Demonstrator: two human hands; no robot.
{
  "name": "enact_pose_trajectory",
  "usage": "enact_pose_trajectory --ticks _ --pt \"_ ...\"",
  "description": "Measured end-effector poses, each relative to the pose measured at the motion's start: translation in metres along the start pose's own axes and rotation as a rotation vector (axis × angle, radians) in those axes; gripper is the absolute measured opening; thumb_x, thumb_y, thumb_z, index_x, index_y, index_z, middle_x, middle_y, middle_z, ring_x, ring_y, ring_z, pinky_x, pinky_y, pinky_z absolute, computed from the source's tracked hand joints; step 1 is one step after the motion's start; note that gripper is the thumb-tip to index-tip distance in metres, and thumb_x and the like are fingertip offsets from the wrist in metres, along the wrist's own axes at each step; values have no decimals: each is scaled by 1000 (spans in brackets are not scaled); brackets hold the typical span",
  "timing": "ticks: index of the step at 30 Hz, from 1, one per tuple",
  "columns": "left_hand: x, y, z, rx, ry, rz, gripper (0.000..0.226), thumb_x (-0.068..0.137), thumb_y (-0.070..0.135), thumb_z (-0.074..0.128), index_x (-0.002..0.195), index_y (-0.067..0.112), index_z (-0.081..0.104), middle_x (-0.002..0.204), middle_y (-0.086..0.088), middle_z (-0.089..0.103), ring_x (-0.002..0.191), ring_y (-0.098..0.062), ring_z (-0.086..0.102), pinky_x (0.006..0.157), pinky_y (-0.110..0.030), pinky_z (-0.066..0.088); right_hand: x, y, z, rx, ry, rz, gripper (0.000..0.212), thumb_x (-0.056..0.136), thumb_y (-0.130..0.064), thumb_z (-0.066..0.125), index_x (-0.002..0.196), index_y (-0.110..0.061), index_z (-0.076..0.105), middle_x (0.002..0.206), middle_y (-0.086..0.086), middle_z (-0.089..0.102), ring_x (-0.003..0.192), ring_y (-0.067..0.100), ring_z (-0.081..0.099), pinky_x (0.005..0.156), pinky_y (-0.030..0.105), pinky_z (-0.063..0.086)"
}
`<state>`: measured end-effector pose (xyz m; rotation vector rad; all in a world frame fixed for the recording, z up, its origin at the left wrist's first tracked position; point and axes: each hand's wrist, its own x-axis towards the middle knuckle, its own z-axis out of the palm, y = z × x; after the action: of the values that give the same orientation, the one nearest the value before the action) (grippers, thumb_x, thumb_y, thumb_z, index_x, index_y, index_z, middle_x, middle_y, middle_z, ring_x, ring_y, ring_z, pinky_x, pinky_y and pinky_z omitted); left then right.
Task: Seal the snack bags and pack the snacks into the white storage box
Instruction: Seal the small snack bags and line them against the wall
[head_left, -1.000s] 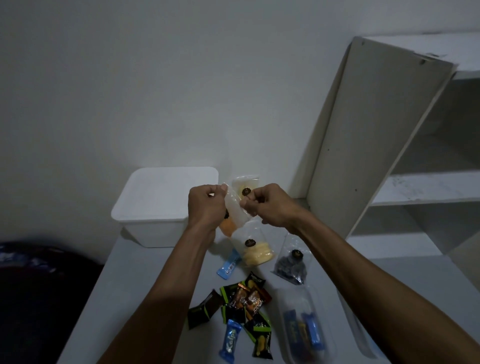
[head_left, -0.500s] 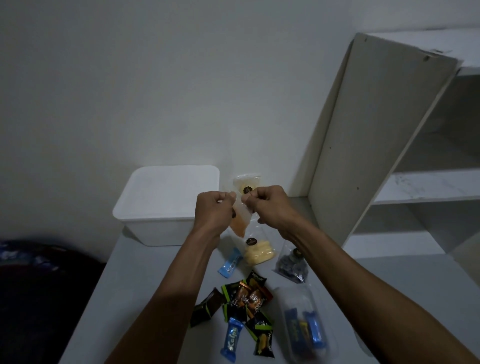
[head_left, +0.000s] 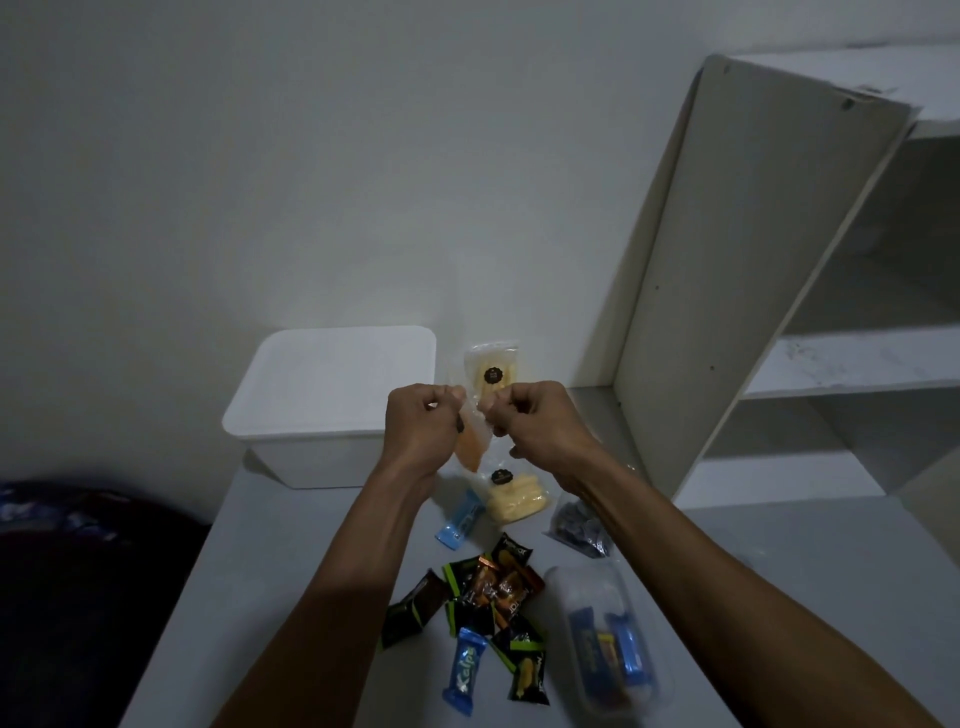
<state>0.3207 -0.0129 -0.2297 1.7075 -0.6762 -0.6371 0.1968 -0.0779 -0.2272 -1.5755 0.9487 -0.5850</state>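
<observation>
A: Item, mid-frame: orange snack bag (head_left: 471, 448), raised, top edge pinched by left hand (head_left: 422, 427) and right hand (head_left: 531, 422), fingers curled tight.

B: Step?

A: Sealing, by my reading. White storage box (head_left: 332, 400), left of centre, lid on.

B: Next?

A: Likely press the strip along, then open the box. Yellow bag (head_left: 514, 496) and wrapped candies (head_left: 488, 597) wait, lower centre.

White lidded plastic storage box (head_left: 332, 395); clear bag of orange snacks (head_left: 471, 449); blue foil-wrapped bar (head_left: 464, 670); pale grey tabletop (head_left: 270, 597).
</observation>
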Motion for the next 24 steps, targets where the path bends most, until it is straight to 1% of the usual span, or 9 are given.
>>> enact_pose_trajectory --ticks 3,6,8,12,15,17,19,22,24 --pt "-1 -5 -1 1 -7 -2 33 94 16 61 74 -9 69 83 -8 69 76 -10 60 60 -18 40 -1 7 3 -71 37 -37 18 95 -24 63 78 -21 69 72 -5 64 66 7 57 61 25 47" --pt "-3 -8 0 -16 -29 -15 30 94 18 62 76 -6 69 83 -11 69 72 -5 58 56 -10 42 -3 11 5 -183 98 -114 17 96 -23 60 80 -21 66 73 -8 65 65 4 58 61 18 46" --pt "-5 -9 0 -51 -2 -21 21 94 19 61 88 1 69 84 -9 67 66 -2 56 50 -3 40 -5 11 3 -280 101 -158 17 96 -18 58 81 -17 65 71 -10 63 62 1 55 59 15 42" --pt "1 -17 -8 -24 32 42 25 97 29 57 121 22 59 119 1 54 83 -5 55 60 -13 41 -10 4 -16 -411 10 -199 15 95 -15 58 84 -10 65 73 -10 62 65 3 55 61 21 44" --pt "5 -23 -13 24 -91 115 18 95 34 59 111 28 68 123 5 57 101 -15 57 74 -21 44 -14 -4 -34 -493 -78 -212 13 96 -17 60 89 -9 68 79 -12 64 71 0 57 66 22 47" --pt "4 -23 -12 -21 -102 115 16 92 34 64 101 23 72 117 4 62 102 -15 59 73 -21 44 -14 -7 -45 -485 -104 -209 13 96 -18 60 89 -11 68 81 -10 66 77 7 61 74 31 54" --pt "4 -24 -7 -72 -91 94 15 90 33 67 97 22 73 113 0 66 98 -15 60 71 -21 44 -15 -6 -53 -432 -88 -211 15 96 -23 60 90 -13 68 81 -9 66 79 11 62 75 36 55" --pt "5 -25 2 -164 -88 25 10 88 33 69 91 26 75 106 -4 71 101 -23 64 80 -37 55 -20 4 -62 -240 -42 -166 15 92 -30 66 97 -16 69 85 -7 69 78 6 61 65 21 52" --pt "4 -26 9 -200 -90 -7 11 88 33 70 92 25 75 102 -5 72 101 -25 65 84 -38 56 -20 18 -64 -213 18 -167 16 87 -29 73 98 -17 71 89 -5 70 78 7 62 64 20 51"
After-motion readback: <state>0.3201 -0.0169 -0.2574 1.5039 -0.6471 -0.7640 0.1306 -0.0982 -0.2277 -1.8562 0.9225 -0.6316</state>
